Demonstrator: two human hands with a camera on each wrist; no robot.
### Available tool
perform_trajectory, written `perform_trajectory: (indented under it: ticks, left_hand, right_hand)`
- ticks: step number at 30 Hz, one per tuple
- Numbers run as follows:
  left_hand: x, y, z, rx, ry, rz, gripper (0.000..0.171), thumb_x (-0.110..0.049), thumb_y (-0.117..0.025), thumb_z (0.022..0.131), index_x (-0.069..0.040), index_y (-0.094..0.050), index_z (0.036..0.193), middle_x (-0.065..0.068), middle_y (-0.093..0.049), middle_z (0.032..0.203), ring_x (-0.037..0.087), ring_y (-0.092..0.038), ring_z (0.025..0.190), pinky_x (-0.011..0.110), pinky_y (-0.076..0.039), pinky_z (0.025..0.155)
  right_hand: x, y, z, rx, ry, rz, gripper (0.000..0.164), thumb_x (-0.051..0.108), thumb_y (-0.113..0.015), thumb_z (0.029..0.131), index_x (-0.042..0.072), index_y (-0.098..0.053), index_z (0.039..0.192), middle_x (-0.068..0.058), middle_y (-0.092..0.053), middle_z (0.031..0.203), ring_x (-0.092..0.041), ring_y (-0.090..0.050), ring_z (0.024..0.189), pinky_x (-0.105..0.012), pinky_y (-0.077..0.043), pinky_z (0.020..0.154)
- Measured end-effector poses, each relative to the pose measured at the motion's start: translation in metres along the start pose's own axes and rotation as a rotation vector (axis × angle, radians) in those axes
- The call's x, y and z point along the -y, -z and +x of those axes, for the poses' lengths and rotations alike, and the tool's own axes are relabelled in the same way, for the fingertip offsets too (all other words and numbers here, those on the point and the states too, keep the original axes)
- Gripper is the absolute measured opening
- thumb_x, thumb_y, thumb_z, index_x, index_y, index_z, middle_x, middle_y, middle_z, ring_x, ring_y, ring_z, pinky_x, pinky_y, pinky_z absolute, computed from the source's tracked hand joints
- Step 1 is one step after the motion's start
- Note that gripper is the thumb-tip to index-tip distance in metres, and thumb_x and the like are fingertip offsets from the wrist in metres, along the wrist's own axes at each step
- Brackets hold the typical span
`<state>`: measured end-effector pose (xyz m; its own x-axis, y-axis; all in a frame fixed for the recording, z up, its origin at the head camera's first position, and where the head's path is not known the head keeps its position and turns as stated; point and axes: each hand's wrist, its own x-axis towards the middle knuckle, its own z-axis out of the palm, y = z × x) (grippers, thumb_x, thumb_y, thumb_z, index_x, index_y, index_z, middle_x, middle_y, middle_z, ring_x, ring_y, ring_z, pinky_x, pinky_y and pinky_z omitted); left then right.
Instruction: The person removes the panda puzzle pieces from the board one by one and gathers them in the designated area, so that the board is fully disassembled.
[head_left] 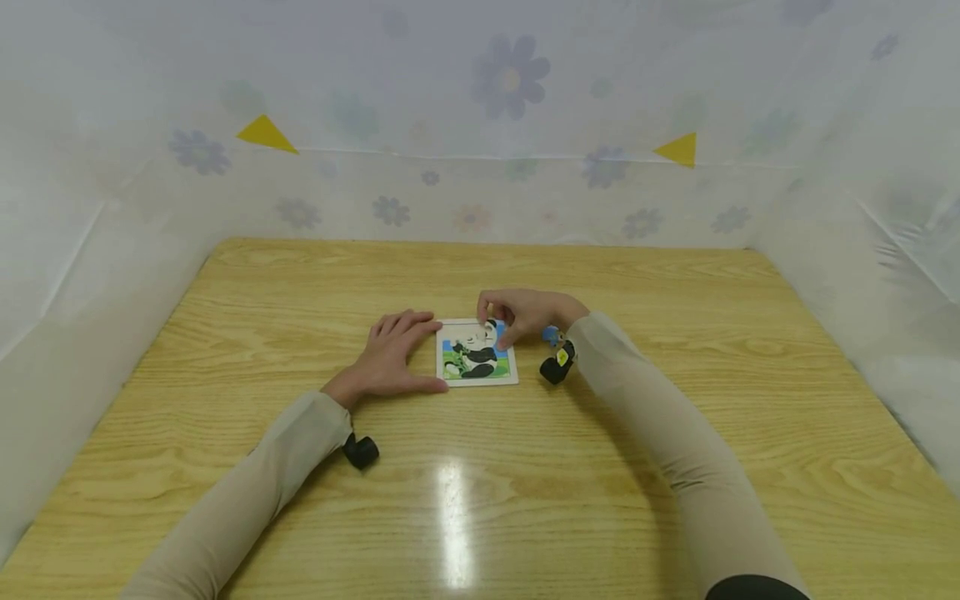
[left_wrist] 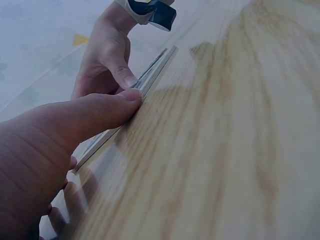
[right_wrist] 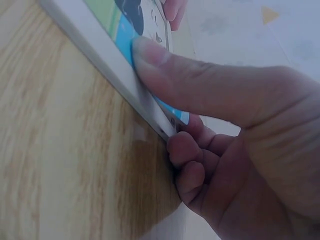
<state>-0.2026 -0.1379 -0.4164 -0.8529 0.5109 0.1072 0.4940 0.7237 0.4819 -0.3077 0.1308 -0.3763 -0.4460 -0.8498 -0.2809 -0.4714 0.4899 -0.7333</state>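
Note:
A panda jigsaw puzzle (head_left: 468,367) in a thin, white-rimmed square tray lies flat on the table. At its left side my left hand (head_left: 392,357) is spread, thumb at the near left corner and index finger at the far left corner. The left wrist view shows the thumb (left_wrist: 107,112) against the tray's edge. My right hand (head_left: 525,315) is over the far right corner and pinches a blue-edged puzzle piece (right_wrist: 125,40). One blue corner of it juts past the rim in the right wrist view. The fingers partly cover the piece.
The wooden table (head_left: 600,467) reaches to a pale flowered curtain (head_left: 420,196) at the back and sides. Yellow triangles (head_left: 677,150) are on the back curtain. Small black cameras (head_left: 557,365) are strapped to both wrists.

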Motion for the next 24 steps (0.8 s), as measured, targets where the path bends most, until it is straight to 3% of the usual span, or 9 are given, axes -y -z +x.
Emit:
perform_trajectory:
  ticks: [7, 13, 18, 24]
  left_hand:
    - [0.0007, 0.0005, 0.0003, 0.006, -0.005, -0.007, 0.089, -0.057, -0.075, 0.073, -0.018, -0.042, 0.146, 0.009, -0.030, 0.154, 0.033, -0.021, 0.141, 0.057, -0.010, 0.112]
    - [0.0017, -0.0003, 0.0001, 0.007, -0.049, -0.041, 0.072, -0.053, -0.075, 0.076, -0.027, -0.052, 0.139, 0.011, -0.029, 0.154, 0.036, -0.017, 0.143, 0.059, -0.007, 0.111]
    - [0.0008, 0.0005, 0.0000, 0.002, -0.086, -0.059, 0.060, -0.049, -0.076, 0.077, -0.029, -0.060, 0.132, 0.011, -0.033, 0.151, 0.035, -0.022, 0.139, 0.058, -0.008, 0.110]
    - [0.0012, 0.0010, 0.0002, 0.013, -0.077, -0.053, 0.059, -0.049, -0.075, 0.078, -0.030, -0.061, 0.132, 0.010, -0.033, 0.150, 0.034, -0.023, 0.137, 0.058, -0.009, 0.109]
  right_hand:
    - [0.0023, -0.0005, -0.0009, -0.008, -0.006, -0.008, 0.035, 0.009, -0.075, 0.083, 0.008, -0.052, 0.109, -0.007, -0.040, 0.074, -0.015, -0.030, 0.059, -0.028, -0.034, 0.063]
    - [0.0049, -0.0011, -0.0018, -0.010, 0.000, -0.005, 0.034, 0.007, -0.075, 0.083, 0.007, -0.051, 0.109, -0.007, -0.041, 0.073, -0.016, -0.031, 0.059, -0.028, -0.034, 0.063]
    - [0.0056, -0.0013, -0.0025, -0.006, 0.011, 0.000, 0.034, 0.006, -0.074, 0.083, 0.006, -0.051, 0.108, -0.010, -0.041, 0.074, -0.018, -0.031, 0.061, -0.028, -0.034, 0.064]
    - [0.0049, -0.0014, -0.0029, -0.031, 0.016, -0.029, 0.035, 0.008, -0.076, 0.082, 0.005, -0.049, 0.104, -0.010, -0.042, 0.081, -0.018, -0.033, 0.066, -0.028, -0.034, 0.066]
